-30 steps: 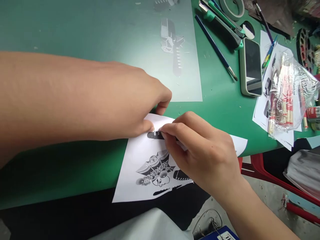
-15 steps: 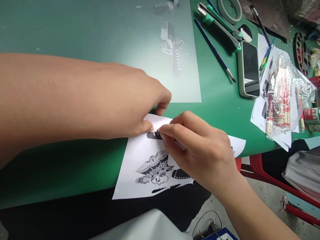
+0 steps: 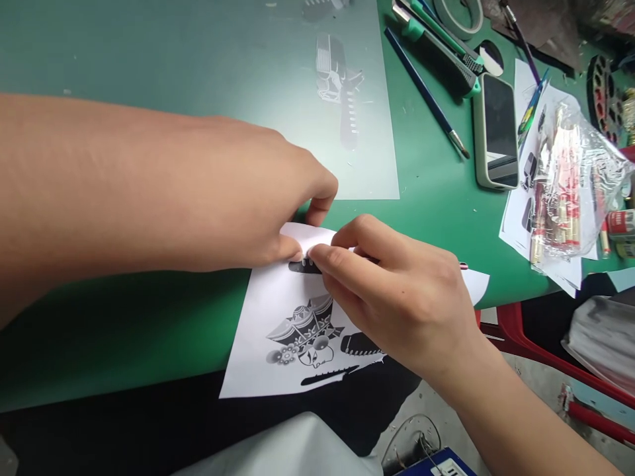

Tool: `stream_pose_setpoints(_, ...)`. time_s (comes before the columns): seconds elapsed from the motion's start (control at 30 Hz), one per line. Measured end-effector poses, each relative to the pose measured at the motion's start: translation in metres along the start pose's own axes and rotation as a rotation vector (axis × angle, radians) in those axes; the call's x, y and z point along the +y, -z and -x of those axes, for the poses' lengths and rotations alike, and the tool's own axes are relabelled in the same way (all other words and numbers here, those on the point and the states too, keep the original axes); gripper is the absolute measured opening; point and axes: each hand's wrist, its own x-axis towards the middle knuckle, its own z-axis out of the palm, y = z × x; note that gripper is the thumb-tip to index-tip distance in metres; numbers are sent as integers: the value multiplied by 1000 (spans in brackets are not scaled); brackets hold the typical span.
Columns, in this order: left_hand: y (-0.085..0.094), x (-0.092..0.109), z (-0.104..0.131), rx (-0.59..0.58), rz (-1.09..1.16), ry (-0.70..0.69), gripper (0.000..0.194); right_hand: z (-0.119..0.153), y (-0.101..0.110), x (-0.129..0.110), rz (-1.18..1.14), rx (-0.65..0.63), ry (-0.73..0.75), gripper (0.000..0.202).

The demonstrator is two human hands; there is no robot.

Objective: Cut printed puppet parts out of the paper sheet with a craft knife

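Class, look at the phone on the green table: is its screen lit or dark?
Dark: the phone shows a blackish screen with pale reflections across its lower part, and no icons or glow.

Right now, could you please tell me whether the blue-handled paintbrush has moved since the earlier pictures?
No. Judged against the smartphone, the blue-handled paintbrush keeps the same place and slant, its bristles beside the phone.

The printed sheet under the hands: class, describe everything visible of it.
The sheet looks like thin white paper, printed in grey and black with a head in an ornate headdress and dark toothed shapes. Its near edge, ragged towards the right, overhangs the green table. The left hand and right hand touch its upper part, partly hiding it.
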Motion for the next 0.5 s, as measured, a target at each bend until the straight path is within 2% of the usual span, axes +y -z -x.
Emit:
stream_pose_setpoints(0.2,-2,1,-1,-3,144,-11,31,0,1,3,14,-9,9,21)
stream_pose_setpoints(0.5,-5,-4,-2,1,169,-99,37,0,2,4,-7,-7,4,19)
